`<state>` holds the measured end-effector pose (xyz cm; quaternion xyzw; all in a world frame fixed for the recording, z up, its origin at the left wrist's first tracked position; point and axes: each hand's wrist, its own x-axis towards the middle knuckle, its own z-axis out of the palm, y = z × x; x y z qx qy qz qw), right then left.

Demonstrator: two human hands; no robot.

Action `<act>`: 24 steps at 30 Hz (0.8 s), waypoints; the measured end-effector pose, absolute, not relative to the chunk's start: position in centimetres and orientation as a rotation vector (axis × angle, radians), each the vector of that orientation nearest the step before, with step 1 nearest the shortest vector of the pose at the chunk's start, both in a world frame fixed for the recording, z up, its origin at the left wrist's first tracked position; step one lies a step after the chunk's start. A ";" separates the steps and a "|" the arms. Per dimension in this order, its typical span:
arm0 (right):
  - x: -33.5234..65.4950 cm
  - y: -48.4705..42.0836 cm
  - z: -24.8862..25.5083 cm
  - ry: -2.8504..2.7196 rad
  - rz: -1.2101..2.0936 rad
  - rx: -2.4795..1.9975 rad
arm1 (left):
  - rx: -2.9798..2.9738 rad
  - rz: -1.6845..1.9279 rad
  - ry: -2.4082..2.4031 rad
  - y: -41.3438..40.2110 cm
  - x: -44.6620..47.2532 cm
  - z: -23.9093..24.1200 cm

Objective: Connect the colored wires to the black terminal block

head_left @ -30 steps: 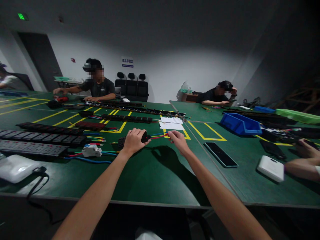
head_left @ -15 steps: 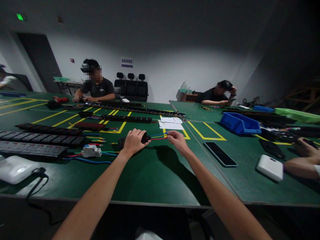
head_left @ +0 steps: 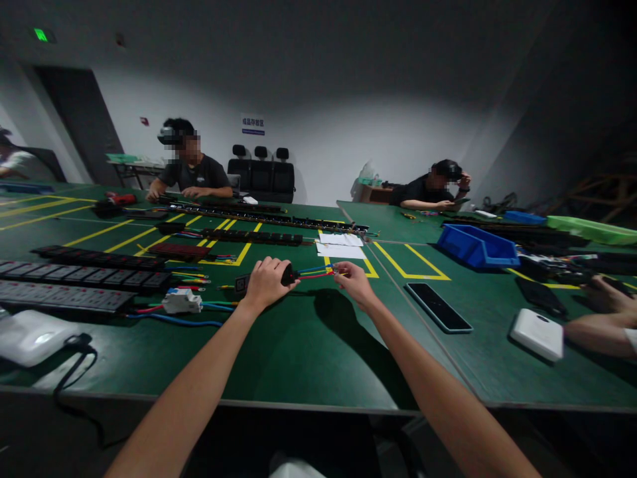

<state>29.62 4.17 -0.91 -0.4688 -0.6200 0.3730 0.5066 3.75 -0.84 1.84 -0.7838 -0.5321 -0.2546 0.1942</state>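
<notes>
Green table (head_left: 293, 365): left fingers (head_left: 271, 265) clasp strip (head_left: 287, 273), right fingers (head_left: 344, 268) pinch wires (head_left: 314, 271).

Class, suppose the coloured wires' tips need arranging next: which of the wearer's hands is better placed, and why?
Probably the right hand: it is at the free ends of the coloured wires, while the left hand grips the black power strip.

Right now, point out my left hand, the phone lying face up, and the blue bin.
Left hand (head_left: 267, 284): head view, on the back of the hand.
Phone (head_left: 440, 307): head view, mid-screen.
Blue bin (head_left: 458, 249): head view, on its side wall.
</notes>
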 end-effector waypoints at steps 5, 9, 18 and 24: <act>29.6 3.8 -0.6 -1.478 0.964 -1.131 | -2.200 -0.703 -1.503 -0.9 3.7 1.9; 29.7 3.8 -0.5 -1.466 0.987 -1.117 | -2.203 -0.705 -1.514 -0.9 3.7 1.9; 29.9 4.3 -0.9 -1.557 0.889 -1.123 | -2.209 -0.706 -1.527 -1.0 3.9 2.0; 30.0 4.6 -1.3 -1.664 0.529 -1.168 | -2.174 -0.697 -1.571 -1.0 3.9 1.9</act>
